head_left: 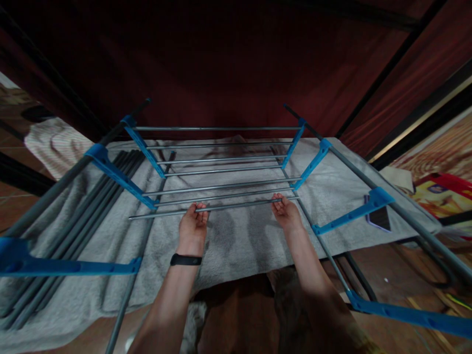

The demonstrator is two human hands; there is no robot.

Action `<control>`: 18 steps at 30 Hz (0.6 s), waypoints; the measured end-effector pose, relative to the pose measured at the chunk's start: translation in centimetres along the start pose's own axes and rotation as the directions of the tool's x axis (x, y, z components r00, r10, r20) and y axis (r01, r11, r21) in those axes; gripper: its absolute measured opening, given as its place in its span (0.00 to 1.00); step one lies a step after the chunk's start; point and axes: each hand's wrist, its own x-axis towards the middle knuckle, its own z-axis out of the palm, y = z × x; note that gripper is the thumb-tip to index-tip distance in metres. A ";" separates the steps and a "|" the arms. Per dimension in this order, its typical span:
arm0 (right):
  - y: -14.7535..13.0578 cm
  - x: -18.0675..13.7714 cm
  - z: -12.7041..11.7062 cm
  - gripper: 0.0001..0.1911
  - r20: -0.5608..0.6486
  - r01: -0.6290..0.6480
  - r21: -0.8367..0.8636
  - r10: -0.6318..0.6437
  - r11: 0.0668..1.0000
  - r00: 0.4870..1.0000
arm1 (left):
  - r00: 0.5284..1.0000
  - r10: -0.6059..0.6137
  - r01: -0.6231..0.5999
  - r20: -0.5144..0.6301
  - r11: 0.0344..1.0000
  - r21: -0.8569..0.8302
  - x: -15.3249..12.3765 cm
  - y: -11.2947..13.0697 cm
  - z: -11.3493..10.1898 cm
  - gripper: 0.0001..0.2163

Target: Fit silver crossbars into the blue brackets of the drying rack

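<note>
The rack, with grey side tubes, blue brackets and thin crossbars at its far end, spans the grey cloth. A bundle of dark grey tubes lies at left, beneath the left brackets. A loose rod runs left to right on the near side of the crossbars; the left hand and right hand each have fingers curled closed on it. Far right: red-and-yellow box, lettering illegible. Smaller, a phone lies partly behind a right bracket.
</note>
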 end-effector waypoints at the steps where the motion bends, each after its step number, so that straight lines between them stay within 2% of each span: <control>1: 0.0 0.0 0.0 0.11 0.004 -0.005 -0.005 0.005 1.000 1.000 | 1.000 -0.004 0.004 0.005 1.000 0.000 0.1 0.0 0.0 0.08; 4: 0.1 0.2 0.0 0.11 0.009 -0.003 -0.002 0.003 1.000 1.000 | 1.000 -0.018 0.018 0.006 1.000 -0.011 0.3 0.2 -0.1 0.09; 11: 0.0 0.7 -0.3 0.09 -0.064 0.060 0.028 -0.058 0.998 0.996 | 0.999 -0.025 0.024 -0.026 0.999 -0.024 0.3 1.1 -0.3 0.08; 18: 0.0 0.5 -0.4 0.07 -0.065 0.064 -0.004 -0.064 0.998 0.996 | 1.000 -0.008 0.006 -0.027 0.999 -0.047 0.3 0.9 -0.2 0.08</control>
